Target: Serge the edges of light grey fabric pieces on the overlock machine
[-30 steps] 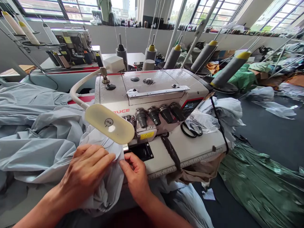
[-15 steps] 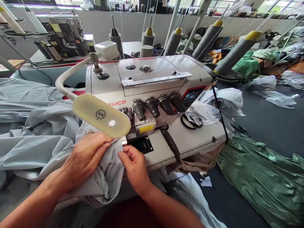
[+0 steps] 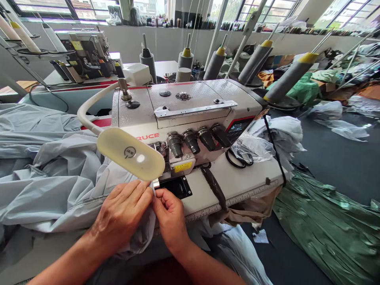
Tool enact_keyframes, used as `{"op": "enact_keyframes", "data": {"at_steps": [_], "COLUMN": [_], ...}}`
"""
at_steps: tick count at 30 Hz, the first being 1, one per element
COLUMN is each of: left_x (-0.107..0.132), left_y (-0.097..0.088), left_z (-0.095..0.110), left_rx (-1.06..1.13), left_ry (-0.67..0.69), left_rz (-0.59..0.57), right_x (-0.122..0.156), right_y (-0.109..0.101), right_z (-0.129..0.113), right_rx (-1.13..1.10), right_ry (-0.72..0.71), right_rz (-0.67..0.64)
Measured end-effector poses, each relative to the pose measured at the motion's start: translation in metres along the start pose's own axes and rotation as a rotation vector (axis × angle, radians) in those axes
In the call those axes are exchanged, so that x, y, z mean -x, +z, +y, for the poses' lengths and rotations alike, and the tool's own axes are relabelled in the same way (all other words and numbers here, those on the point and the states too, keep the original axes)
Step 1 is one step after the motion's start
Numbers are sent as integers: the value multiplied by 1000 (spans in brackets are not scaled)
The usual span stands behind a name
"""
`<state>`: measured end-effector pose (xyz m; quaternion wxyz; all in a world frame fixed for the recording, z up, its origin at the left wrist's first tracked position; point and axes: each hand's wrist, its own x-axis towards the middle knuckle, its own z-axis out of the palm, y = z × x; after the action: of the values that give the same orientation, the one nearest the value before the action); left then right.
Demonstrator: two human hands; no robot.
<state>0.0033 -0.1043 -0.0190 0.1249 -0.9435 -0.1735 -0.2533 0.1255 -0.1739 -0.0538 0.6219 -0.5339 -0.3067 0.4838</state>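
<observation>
The grey fabric (image 3: 53,186) lay heaped on the left of the counter (image 3: 249,178), its edge reaching the sewing machine (image 3: 190,107) where the lamp head (image 3: 130,158) hid the needle, the left hand (image 3: 121,213) pressing flat on it, the right hand (image 3: 170,213) pinching its edge.

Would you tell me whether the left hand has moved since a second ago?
Yes. The left hand has slid right across the fabric, nearer the machine's black plate, and is now beside the right hand.
</observation>
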Motion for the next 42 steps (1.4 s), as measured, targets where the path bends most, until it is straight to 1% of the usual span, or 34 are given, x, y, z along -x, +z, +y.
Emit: {"op": "enact_keyframes", "data": {"at_steps": [2,4,6,9,12,15,19,23,27,33,37,40,42], "left_x": [1,3,3,1,-3,-4,-4,-7,-8,-11,-14,-19,-27], "left_y": [1,0,-2,-4,-4,-3,-1,-2,-1,3,3,6,9], "left_z": [4,8,12,13,8,2,-3,-3,0,9,13,17,21], "left_rx": [-36,-43,-51,-49,15,102,121,125,145,62,-75,-79,-69], "left_ry": [8,-20,-55,-86,-117,-102,-95,-99,-125,-133,-218,-235,-253], "left_rz": [48,98,124,105,87,77,63,42,58,105,83,105,122], "right_x": [0,1,1,2,3,3,3,3,3,1,-2,-1,-1], "right_y": [0,-2,-3,-4,-3,-3,-3,-4,-5,-1,1,1,2], "right_z": [-1,0,0,2,2,3,4,4,4,2,2,2,1], "right_rx": [7,32,60,63,48,56,46,38,52,33,36,52,62], "right_ry": [-1,-3,-5,-7,-3,-4,-14,-17,-19,-26,-12,-13,-29], "right_rz": [2,14,31,35,23,22,21,28,38,43,44,58,78]}}
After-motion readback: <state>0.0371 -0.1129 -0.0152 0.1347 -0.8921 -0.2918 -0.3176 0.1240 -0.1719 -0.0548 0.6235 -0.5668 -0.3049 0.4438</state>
